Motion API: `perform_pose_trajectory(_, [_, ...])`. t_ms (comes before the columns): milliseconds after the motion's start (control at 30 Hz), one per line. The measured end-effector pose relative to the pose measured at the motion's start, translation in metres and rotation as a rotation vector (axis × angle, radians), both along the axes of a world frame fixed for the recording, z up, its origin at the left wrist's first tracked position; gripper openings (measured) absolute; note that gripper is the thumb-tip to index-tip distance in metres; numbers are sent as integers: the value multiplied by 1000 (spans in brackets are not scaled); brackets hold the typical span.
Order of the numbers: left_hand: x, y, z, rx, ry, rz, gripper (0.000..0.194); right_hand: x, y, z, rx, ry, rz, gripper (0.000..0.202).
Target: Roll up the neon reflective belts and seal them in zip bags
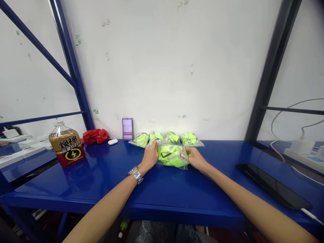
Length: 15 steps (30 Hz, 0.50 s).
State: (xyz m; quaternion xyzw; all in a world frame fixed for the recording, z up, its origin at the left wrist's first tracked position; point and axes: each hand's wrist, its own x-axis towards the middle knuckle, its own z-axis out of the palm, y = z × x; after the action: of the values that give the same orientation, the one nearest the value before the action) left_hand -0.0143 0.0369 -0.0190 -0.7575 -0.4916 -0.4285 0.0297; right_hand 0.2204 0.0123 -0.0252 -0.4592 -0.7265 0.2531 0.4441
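Between my hands, over the middle of the blue table, is a clear plastic bag with a folded neon-yellow reflective vest inside. My left hand grips the bag's left side, its fingers closed on the plastic; a metal watch is on that wrist. The right side of the bag is pinched in my right hand, with fingertips partly hidden behind it. Just beyond, along the wall, lie several similar bagged vests, side by side and partly covered by the held one.
A large drink bottle stands at the left, near a crumpled red plastic bag and a white case. One phone leans on the wall. Another phone, with a cable plugged in, lies at the right. Blue table posts rise on both sides.
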Motion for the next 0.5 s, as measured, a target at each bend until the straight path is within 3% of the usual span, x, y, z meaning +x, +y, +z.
perform_pose_trajectory(167, [-28, 17, 7, -50, 31, 189, 23, 20, 14, -1, 50, -96, -156, 30])
perform_pose_trajectory(333, [-69, 27, 15, -170, 50, 326, 24, 61, 18, 2, -23, -38, -291, 27])
perform_pose_trajectory(433, [-81, 9, 33, -164, 68, 384, 29, 77, 13, 3, -72, -15, -195, 33])
perform_pose_trajectory(467, [-80, -3, 43, -70, 66, 374, 30, 78, 10, 4, -64, -19, -162, 37])
perform_pose_trajectory(500, [-79, -17, 53, 32, 54, 284, 31, 77, 8, 4, -47, -29, -140, 40])
